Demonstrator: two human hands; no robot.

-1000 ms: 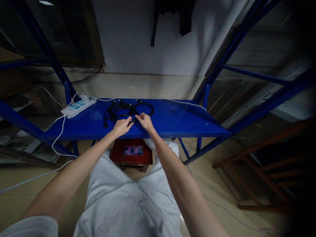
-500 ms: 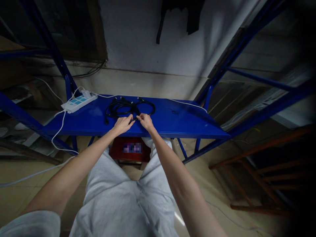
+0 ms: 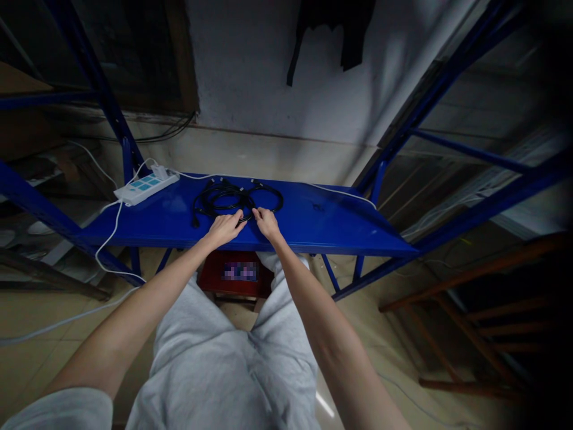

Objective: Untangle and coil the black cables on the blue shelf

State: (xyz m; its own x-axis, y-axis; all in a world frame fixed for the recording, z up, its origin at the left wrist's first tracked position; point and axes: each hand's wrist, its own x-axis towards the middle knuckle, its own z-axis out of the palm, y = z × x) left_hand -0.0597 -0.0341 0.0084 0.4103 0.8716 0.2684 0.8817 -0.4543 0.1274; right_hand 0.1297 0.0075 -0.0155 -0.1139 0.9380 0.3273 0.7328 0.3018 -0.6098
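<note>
Black cables [image 3: 219,192] lie in overlapping loops on the blue shelf [image 3: 340,224], with several connector ends pointing toward the wall. At the near edge of the loops my left hand [image 3: 227,227] is closed, fingers curled on a stretch of black cable. My right hand [image 3: 266,222] pinches the cable just to the right, thumb and forefinger together. A short curve of cable shows between the two hands. Part of it is hidden by the fingers.
A white power strip [image 3: 147,186] with blue sockets sits at the shelf's left end, its white cord trailing down. Another white wire runs along the back edge. Blue posts [image 3: 101,89] frame both sides. Under the shelf stands a red stool [image 3: 212,278]; a wooden chair [image 3: 452,328] is at right.
My right hand has shifted slightly right, away from the left, widening the gap between them. Both hands remain closed at the cable. The whole view has moved a little.
</note>
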